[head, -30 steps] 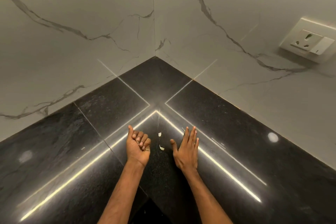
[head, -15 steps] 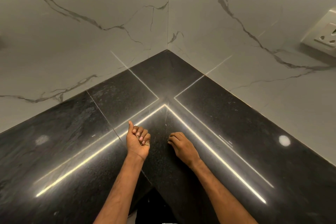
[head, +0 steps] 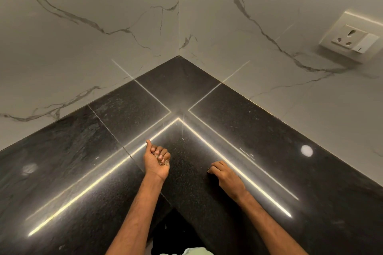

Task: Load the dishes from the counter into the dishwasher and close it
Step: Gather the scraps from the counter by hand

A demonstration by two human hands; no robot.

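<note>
Counter (head: 83, 161): left hand (head: 156, 162) palm-up cupping scraps (head: 163, 163), right hand (head: 227, 179) curled.

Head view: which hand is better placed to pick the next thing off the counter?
Likely right. The right hand lies knuckles-up with curled fingertips on the counter; the left hand is palm-up, cupping small scraps.

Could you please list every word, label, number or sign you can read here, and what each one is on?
None can be read.
The switch beside the wall socket bears a small dark mark, too small to read.
The counter and marble walls carry no writing.
</note>
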